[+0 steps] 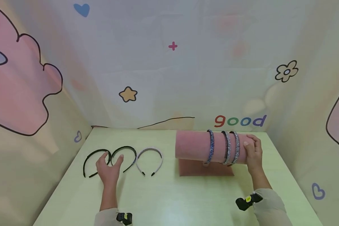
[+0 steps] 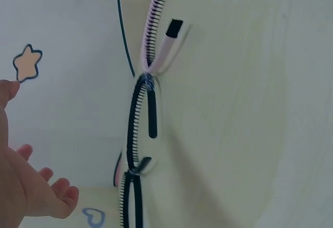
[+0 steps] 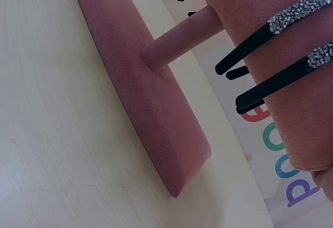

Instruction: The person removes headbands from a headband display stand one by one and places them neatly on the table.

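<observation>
My left hand hovers near the two black headbands, thumb and fingers spread apart with nothing between them. Under it lies a black headband; a second black headband and a white headband follow to the right, all on the table. At the right stands a pink headband display stand, a padded roll on a post and flat base. Around the roll sit a blue glittery headband and two silvery ones, the nearer. My right hand grips the roll's right end.
The pale table is bordered at the back and sides by printed cloth walls. The stand is close to the back wall. Dark wrist cameras are strapped on both sleeves.
</observation>
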`<move>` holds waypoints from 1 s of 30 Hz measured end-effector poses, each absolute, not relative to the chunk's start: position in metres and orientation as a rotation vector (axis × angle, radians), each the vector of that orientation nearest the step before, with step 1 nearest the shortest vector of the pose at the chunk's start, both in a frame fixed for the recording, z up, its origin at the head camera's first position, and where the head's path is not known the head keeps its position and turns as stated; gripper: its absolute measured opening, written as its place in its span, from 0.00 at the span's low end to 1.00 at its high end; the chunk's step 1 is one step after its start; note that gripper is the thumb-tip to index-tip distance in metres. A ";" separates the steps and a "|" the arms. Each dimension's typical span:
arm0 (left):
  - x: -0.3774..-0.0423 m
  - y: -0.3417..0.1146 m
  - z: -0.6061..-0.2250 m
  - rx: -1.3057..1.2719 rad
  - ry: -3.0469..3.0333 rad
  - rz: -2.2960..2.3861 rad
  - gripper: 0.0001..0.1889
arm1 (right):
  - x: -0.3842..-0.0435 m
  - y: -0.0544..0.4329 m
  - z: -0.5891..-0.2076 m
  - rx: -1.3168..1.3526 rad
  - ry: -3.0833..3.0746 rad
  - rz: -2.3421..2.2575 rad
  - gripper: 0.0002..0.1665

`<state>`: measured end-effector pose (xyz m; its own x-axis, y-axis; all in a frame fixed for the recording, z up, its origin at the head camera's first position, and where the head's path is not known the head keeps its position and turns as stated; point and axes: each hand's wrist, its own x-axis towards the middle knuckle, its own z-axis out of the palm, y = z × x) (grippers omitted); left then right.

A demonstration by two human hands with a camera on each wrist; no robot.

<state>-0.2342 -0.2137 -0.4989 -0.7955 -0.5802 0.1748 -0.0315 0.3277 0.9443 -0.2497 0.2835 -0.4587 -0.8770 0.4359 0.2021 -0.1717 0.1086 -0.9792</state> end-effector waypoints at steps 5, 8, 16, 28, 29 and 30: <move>-0.234 -0.203 -0.486 0.486 -2.129 -1.528 0.38 | -0.252 0.284 -0.460 -0.240 -1.934 1.832 0.20; -0.232 -0.195 -0.477 0.431 -2.154 -1.565 0.38 | -0.252 0.285 -0.460 -0.233 -1.921 1.830 0.20; -0.225 -0.180 -0.454 0.283 -2.205 -1.640 0.39 | -0.251 0.285 -0.461 -0.249 -1.947 1.832 0.20; -0.227 -0.154 -0.443 -0.005 -2.211 -1.743 0.39 | -0.253 0.285 -0.464 -0.261 -1.931 1.841 0.19; -0.228 -0.151 -0.443 -0.036 -2.204 -1.750 0.38 | -0.253 0.285 -0.464 -0.259 -1.929 1.840 0.19; -0.229 -0.148 -0.443 -0.062 -2.199 -1.751 0.38 | -0.253 0.286 -0.463 -0.257 -1.926 1.842 0.19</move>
<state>-0.2290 -0.1482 -0.4426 -0.9452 -0.1678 0.2800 0.2353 0.2442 0.9407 -0.2527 0.2856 -0.4635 -0.8766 0.4391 0.1969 -0.1770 0.0863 -0.9804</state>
